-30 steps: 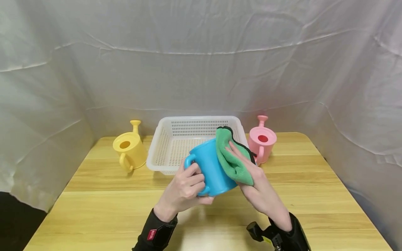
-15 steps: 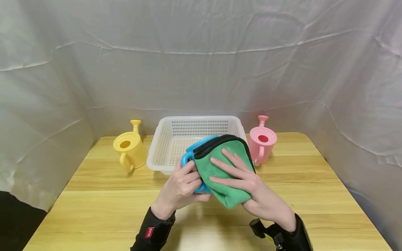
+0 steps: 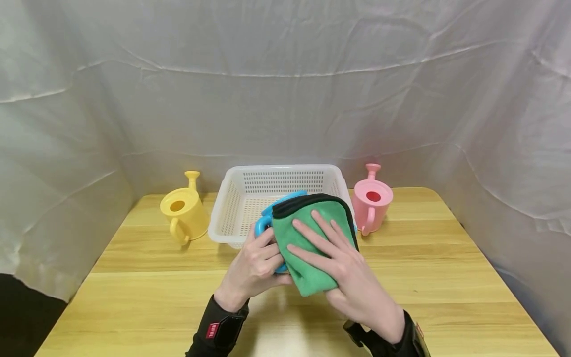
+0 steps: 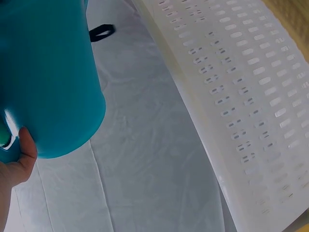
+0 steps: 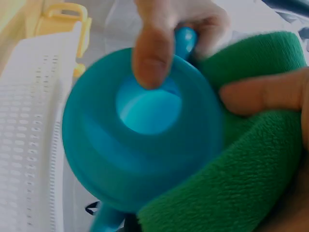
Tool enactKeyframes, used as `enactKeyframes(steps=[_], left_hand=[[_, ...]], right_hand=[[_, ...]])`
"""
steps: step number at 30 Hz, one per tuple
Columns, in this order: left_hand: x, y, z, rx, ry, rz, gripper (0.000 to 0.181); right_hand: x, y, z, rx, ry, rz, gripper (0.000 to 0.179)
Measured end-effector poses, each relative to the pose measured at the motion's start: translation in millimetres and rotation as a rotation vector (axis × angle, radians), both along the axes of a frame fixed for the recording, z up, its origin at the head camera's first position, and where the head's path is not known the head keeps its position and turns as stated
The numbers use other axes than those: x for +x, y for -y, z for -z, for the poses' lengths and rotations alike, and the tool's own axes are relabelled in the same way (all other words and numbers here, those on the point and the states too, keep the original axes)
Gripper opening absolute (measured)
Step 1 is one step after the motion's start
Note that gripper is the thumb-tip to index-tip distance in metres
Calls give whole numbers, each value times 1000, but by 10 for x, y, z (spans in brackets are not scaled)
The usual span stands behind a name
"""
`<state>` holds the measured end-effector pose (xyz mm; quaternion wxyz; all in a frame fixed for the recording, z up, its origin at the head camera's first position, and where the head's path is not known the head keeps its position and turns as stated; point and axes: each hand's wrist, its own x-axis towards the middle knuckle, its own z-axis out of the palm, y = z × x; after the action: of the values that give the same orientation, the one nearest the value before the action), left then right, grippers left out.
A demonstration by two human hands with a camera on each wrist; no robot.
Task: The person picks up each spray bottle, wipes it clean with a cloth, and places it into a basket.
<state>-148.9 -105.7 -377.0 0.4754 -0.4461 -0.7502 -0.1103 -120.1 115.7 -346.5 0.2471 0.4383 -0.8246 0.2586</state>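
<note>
In the head view a blue watering can (image 3: 287, 198) is held tilted above the table, mostly hidden behind a green cloth (image 3: 308, 248) with a black edge. My left hand (image 3: 254, 267) grips its handle; in the right wrist view the left thumb (image 5: 153, 60) lies over the rim of the round opening. My right hand (image 3: 345, 267) presses the cloth to the can's side, fingers spread over it. Its thumb (image 5: 260, 94) bears on a fold of the cloth in the right wrist view. The can's smooth blue wall (image 4: 58, 87) fills the left wrist view's upper left.
A white perforated basket (image 3: 223, 208) stands just behind the hands. To its left is a yellow watering can (image 3: 189, 218), to its right a pink one (image 3: 372, 201). All rest on a wooden table (image 3: 134, 297), with a grey cloth backdrop (image 3: 285, 114) around it.
The green cloth went from the can's right side to its near side, covering most of it. My right hand shifted left with it. The left hand kept its grip on the handle.
</note>
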Motion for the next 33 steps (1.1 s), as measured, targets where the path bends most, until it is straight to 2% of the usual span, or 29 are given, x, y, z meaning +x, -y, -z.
enactKeyframes(steps=[3,5,11,14,17,20,24,27,29,33], left_hand=[[3,-19,-2,-10,5,-3,42],[4,-29,-5,-14,10,-1,41],[13,-21,-27,4,22,-6,38],[15,-12,-24,9,21,-4,38],[14,-6,-16,13,15,0,40],[13,-3,-6,10,14,-7,42],[14,-7,-4,-1,14,-11,42],[7,-8,-9,-1,14,-11,40],[-2,-5,-14,6,11,-12,40],[-17,15,-21,16,2,-15,41]], right_hand=[[-34,35,23,-75,5,28,95],[-59,5,26,-93,22,-3,93],[-70,-259,-58,15,147,-207,81],[-67,-344,-85,49,169,-263,79],[-63,-312,-76,52,145,-237,78],[-54,-189,-41,27,106,-145,78],[-40,-23,3,-59,63,-15,87],[-40,27,17,-116,64,29,91],[-47,7,15,-122,91,7,91],[-69,-145,-10,-41,141,-125,83]])
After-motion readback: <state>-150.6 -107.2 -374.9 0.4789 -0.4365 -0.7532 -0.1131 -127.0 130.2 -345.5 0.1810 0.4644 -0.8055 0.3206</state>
